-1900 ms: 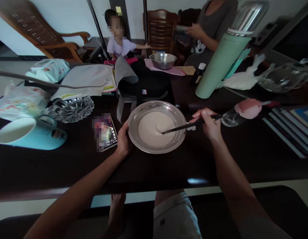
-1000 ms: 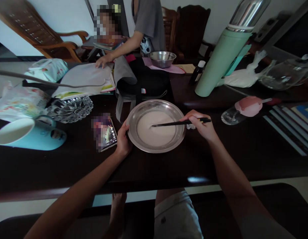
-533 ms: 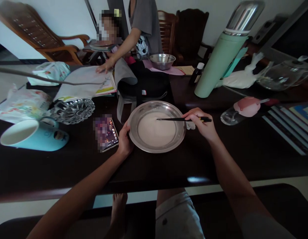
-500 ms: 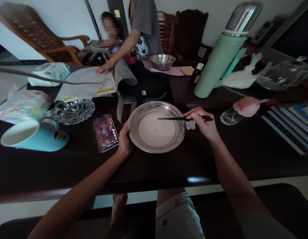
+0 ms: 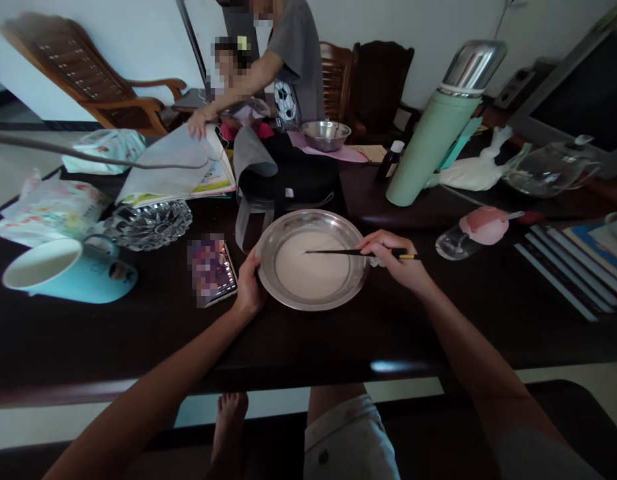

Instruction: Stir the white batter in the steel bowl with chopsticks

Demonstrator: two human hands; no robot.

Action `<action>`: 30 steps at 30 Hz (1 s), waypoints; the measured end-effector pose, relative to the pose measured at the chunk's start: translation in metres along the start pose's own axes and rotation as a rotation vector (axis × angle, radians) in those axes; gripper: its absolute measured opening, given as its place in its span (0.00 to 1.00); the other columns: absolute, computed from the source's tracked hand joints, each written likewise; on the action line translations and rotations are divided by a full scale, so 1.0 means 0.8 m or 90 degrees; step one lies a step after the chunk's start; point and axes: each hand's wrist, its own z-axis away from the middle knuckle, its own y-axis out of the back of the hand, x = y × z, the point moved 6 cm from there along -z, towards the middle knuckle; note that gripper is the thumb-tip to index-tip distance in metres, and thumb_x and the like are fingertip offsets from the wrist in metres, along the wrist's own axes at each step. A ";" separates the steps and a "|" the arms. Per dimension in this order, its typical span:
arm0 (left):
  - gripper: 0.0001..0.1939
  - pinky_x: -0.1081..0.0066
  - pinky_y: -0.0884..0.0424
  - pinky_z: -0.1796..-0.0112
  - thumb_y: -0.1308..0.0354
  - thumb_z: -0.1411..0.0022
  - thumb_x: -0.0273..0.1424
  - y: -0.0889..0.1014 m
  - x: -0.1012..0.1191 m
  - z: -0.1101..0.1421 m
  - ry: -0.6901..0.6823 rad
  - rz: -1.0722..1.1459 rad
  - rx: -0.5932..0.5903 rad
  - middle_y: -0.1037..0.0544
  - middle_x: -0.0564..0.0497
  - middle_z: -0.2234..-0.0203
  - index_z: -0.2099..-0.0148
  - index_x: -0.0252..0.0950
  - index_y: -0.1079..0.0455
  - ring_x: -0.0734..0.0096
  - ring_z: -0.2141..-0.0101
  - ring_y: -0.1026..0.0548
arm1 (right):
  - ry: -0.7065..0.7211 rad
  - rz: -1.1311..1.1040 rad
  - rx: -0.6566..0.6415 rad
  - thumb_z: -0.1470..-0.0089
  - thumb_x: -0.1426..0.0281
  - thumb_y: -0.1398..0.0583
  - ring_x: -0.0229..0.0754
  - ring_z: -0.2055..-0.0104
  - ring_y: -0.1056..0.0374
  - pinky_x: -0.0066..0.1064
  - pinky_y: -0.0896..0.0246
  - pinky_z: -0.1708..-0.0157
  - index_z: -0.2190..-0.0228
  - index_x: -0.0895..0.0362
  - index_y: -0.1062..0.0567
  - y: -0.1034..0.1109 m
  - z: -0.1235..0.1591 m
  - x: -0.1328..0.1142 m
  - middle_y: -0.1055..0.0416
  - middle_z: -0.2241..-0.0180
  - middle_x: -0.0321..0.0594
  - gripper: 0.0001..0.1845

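Note:
A shallow steel plate (image 5: 357,280) sits on the dark table (image 5: 138,333) in front of me, filled with pale batter (image 5: 311,267). My left hand (image 5: 248,287) grips the plate's left rim. Dark chopsticks (image 5: 348,252) are pinched in my right hand (image 5: 396,261) at the plate's right edge. They lie nearly level, tips over the middle of the batter.
A phone (image 5: 212,272) lies left of the plate, a blue mug (image 5: 63,273) on its side farther left, a glass dish (image 5: 148,223) behind. A green thermos (image 5: 433,133), pink-lidded bottle (image 5: 471,230) and books (image 5: 573,260) stand right. Another person's hand (image 5: 198,121) touches papers (image 5: 173,167) at the back.
The chopstick tips have swept around through the batter. My left hand stays on the rim. The person at the back came left and put a hand on the papers.

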 end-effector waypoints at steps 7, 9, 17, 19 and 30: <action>0.18 0.53 0.21 0.42 0.34 0.47 0.38 0.002 -0.001 0.000 0.004 0.007 0.007 0.11 0.46 0.57 0.54 0.39 0.17 0.41 0.41 0.18 | -0.053 -0.152 0.143 0.38 0.46 0.31 0.36 0.79 0.30 0.28 0.36 0.80 0.79 0.52 0.22 0.025 0.007 0.038 0.19 0.75 0.37 0.28; 0.18 0.53 0.21 0.41 0.34 0.47 0.38 0.002 -0.001 0.001 0.004 0.001 0.006 0.11 0.46 0.56 0.54 0.39 0.17 0.42 0.41 0.19 | -0.076 -0.194 0.113 0.40 0.46 0.29 0.35 0.82 0.33 0.27 0.39 0.83 0.79 0.53 0.23 0.016 0.013 0.045 0.19 0.77 0.36 0.27; 0.20 0.53 0.23 0.40 0.34 0.47 0.38 0.005 0.001 0.002 0.010 -0.003 0.007 0.11 0.45 0.56 0.52 0.37 0.18 0.42 0.40 0.20 | -0.076 -0.169 0.169 0.41 0.44 0.30 0.37 0.80 0.31 0.28 0.38 0.81 0.80 0.53 0.25 0.020 0.013 0.053 0.19 0.79 0.39 0.30; 0.21 0.52 0.23 0.40 0.32 0.49 0.38 0.004 0.002 0.002 0.016 0.006 0.012 0.11 0.45 0.57 0.52 0.36 0.18 0.41 0.41 0.19 | -0.072 -0.209 0.196 0.42 0.42 0.30 0.34 0.85 0.40 0.26 0.48 0.86 0.81 0.52 0.29 0.024 0.014 0.054 0.25 0.83 0.36 0.32; 0.21 0.52 0.22 0.39 0.33 0.50 0.39 0.002 0.002 0.002 0.023 0.004 0.010 0.11 0.46 0.58 0.53 0.37 0.20 0.40 0.38 0.22 | -0.019 -0.209 0.198 0.37 0.46 0.31 0.34 0.84 0.41 0.26 0.48 0.84 0.72 0.50 0.32 0.020 0.018 0.043 0.33 0.85 0.27 0.26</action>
